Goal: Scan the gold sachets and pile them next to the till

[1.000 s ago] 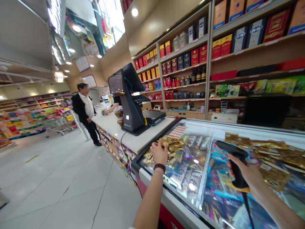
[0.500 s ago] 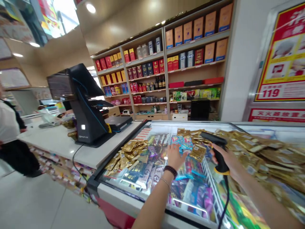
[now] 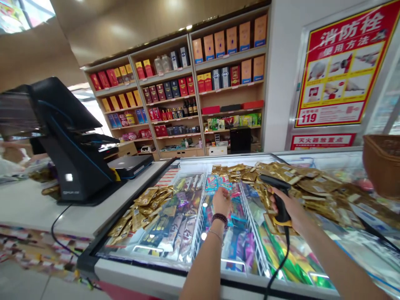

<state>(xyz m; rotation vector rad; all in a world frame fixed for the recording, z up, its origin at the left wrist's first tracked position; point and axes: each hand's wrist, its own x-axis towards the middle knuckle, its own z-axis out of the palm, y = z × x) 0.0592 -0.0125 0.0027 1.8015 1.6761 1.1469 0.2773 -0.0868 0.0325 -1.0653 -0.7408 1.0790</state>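
Note:
My right hand (image 3: 289,208) is wrapped round a black barcode scanner (image 3: 282,211), its head tilted up to the left and its cable running down. My left hand (image 3: 222,201), with a dark bead bracelet at the wrist, is closed above the freezer's middle section. The fingers curl away from me, so what they hold, if anything, is hidden. Blue and pink ice cream packets (image 3: 224,181) lie just beyond it. Gold foil packets (image 3: 278,170) are heaped on the freezer (image 3: 175,273) behind the scanner, and one gold packet (image 3: 271,223) lies below it.
More gold packets (image 3: 151,198) lie on the freezer's left side. White wire dividers (image 3: 251,225) part the ice creams. On the left, a counter (image 3: 71,221) bears a black checkout terminal (image 3: 81,166). A brown basket (image 3: 381,166) is at the right. Shelves (image 3: 195,89) of boxes stand behind.
The view has swung to the right. My left hand has gone from spread fingers to curled ones. The gold packet that lay between my hands no longer shows there. My right hand keeps the scanner.

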